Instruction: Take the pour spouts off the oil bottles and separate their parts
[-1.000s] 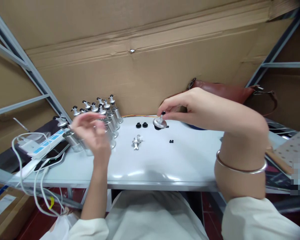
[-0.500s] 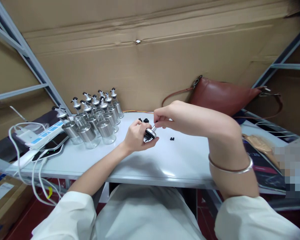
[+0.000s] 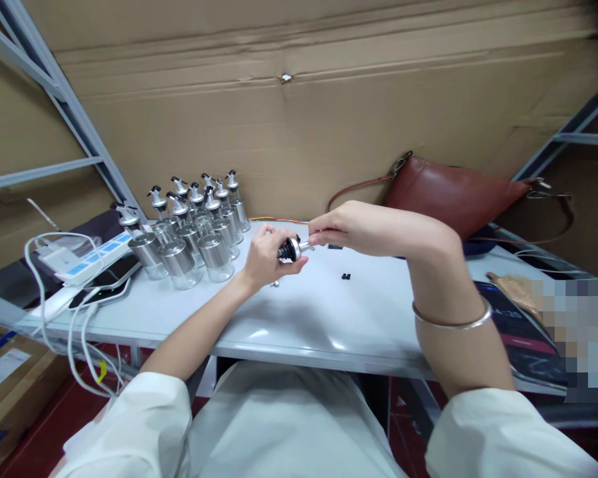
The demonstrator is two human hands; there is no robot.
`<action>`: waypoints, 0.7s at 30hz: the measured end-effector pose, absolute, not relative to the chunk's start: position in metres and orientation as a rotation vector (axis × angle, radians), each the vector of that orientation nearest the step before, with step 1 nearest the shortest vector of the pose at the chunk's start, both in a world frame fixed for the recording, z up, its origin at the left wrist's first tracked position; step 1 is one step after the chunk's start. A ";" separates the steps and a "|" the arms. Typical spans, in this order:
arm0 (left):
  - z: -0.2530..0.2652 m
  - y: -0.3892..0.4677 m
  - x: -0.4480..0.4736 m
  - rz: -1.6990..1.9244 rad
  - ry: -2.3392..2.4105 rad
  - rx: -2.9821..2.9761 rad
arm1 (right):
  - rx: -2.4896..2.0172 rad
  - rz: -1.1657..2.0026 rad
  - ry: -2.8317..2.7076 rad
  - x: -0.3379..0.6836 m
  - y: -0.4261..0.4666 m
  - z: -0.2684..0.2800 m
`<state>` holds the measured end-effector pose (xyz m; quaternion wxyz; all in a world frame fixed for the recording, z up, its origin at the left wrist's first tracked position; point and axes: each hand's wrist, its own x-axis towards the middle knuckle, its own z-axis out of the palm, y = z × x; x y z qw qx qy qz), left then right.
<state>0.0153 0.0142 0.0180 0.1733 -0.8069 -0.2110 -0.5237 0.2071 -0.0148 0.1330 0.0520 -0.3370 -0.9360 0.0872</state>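
Observation:
A bottle pour spout (image 3: 293,248) with a black ribbed plug and silver collar lies sideways between my hands above the white table (image 3: 299,318). My left hand (image 3: 269,255) is closed around its plug end. At the thin spout end, the fingers of my right hand (image 3: 331,229) are pinched together; any small part between them is hidden. Two small black pieces (image 3: 346,277) rest on the table to the right, below my right hand. A small pale piece (image 3: 275,284) shows just under my left hand.
Several glass bottles with steel sleeves and pour spouts (image 3: 212,255) stand at the left. Beside them are a power strip (image 3: 94,259) and white cables (image 3: 72,332). A brown leather bag (image 3: 453,192) lies at the back right, against the cardboard wall (image 3: 329,119).
The pour spout has turned from tilted to nearly level, its plug now pointing left. My left hand has shifted slightly left and opened its grip a little; my right hand stays at the spout end.

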 end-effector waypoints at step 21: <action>0.012 0.027 0.013 -1.101 -1.056 -2.386 | -1.144 0.251 -2.688 0.220 0.008 0.137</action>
